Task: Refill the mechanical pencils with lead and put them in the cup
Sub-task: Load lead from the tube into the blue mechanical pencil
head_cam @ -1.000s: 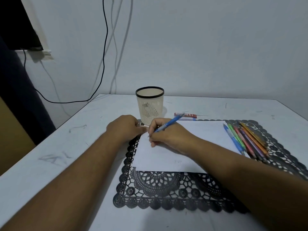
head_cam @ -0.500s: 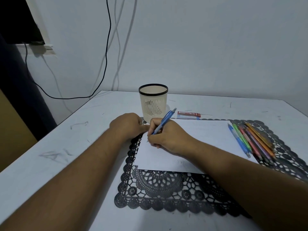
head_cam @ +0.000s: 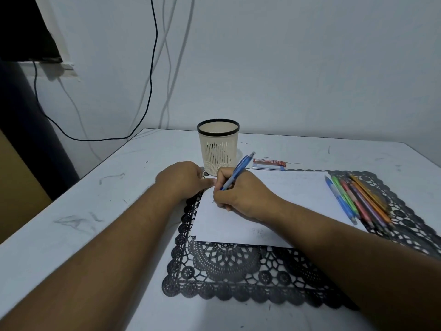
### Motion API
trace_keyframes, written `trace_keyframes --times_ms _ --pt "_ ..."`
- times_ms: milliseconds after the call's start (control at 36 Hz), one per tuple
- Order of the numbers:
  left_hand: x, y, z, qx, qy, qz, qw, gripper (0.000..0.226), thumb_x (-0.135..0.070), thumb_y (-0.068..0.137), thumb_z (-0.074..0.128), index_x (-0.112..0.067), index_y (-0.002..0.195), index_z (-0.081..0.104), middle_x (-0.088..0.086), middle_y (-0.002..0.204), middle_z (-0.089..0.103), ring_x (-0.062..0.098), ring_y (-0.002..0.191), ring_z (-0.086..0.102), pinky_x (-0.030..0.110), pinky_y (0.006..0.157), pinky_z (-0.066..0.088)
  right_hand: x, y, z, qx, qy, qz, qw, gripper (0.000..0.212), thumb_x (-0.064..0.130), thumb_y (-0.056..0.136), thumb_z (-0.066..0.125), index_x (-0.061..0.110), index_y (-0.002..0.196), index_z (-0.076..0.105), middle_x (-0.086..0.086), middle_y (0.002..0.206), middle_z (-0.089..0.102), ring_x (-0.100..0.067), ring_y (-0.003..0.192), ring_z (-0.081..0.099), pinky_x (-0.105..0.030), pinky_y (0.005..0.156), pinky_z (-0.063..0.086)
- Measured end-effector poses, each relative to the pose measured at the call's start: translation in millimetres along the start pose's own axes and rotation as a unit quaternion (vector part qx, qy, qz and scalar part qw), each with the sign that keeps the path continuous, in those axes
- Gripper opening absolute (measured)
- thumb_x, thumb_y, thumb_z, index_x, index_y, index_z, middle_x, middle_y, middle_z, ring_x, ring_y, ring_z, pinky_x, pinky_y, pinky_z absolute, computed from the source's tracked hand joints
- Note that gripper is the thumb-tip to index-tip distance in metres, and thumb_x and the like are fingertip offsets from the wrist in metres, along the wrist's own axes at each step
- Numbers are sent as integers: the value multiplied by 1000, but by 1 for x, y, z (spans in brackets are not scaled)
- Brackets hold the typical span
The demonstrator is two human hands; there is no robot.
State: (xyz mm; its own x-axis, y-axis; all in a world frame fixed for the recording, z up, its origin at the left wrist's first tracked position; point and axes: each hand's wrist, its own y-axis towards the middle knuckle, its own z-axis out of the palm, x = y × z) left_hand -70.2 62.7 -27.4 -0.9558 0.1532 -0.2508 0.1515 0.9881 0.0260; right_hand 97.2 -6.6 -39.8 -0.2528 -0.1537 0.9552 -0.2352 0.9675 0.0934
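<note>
A person's right hand [head_cam: 241, 194] grips a blue mechanical pencil with a silver cap [head_cam: 238, 169] in a writing hold, fingers [head_cam: 223, 181] curled round the barrel, its tip down on the near-left part of a white sheet of paper [head_cam: 293, 194]. The left hand [head_cam: 183, 179] rests at the sheet's far-left corner, fingers loosely curled; whether they press the paper cannot be told. The sheet lies on a black lace-pattern placemat [head_cam: 229, 266] on a scuffed white worktop [head_cam: 95, 204]. A cream slotted plastic cup with a black rim [head_cam: 218, 145] stands upright just beyond both hands. To its right lies a small red-and-white lead case [head_cam: 268, 163]. A row of coloured mechanical pencils, blue, green, pink, purple and orange [head_cam: 355, 199], lies along the paper's right edge. A black cable [head_cam: 152, 68] hangs down the pale wall.
</note>
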Motion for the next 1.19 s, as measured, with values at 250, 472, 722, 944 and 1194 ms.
trace_keyframes --times_ms 250,472,722,944,1194 --pt "0 0 1 -2 1 -1 1000 46 -58 91 61 -22 64 50 -3 66 53 15 61 47 29 61 36 -1 1 0 7 -9 0 1000 25 -5 81 73 13 70 59 -6 66 60 -20 60 60 -30 60 50" --pt "2 2 4 -5 -3 5 1000 47 -60 91 61 -23 64 51 -3 65 53 14 61 48 29 62 37 -3 1 0 -4 -3 0 1000 24 -4 81 72 12 70 59 -9 66 59 -22 61 60 -36 61 50" --pt "2 2 6 -10 11 7 1000 49 -64 91 59 -21 67 55 -1 69 57 17 66 53 31 63 39 -4 1 -2 -22 -12 -1 1000 25 -4 82 72 13 69 60 -1 66 60 -18 64 59 -29 63 54" --pt "3 4 7 -7 14 7 1000 48 -64 91 58 -21 68 55 -1 71 59 16 67 54 31 64 40 -2 -2 -2 -13 -11 -1 1000 26 -4 82 72 14 68 58 6 63 58 -17 68 59 -25 63 54" --pt "5 6 8 -5 8 8 1000 53 -68 90 58 -20 67 53 -2 69 56 16 67 52 31 65 38 -2 -3 -5 -41 -22 -12 999 23 -4 81 71 11 70 57 2 64 57 -18 69 58 -31 65 56"
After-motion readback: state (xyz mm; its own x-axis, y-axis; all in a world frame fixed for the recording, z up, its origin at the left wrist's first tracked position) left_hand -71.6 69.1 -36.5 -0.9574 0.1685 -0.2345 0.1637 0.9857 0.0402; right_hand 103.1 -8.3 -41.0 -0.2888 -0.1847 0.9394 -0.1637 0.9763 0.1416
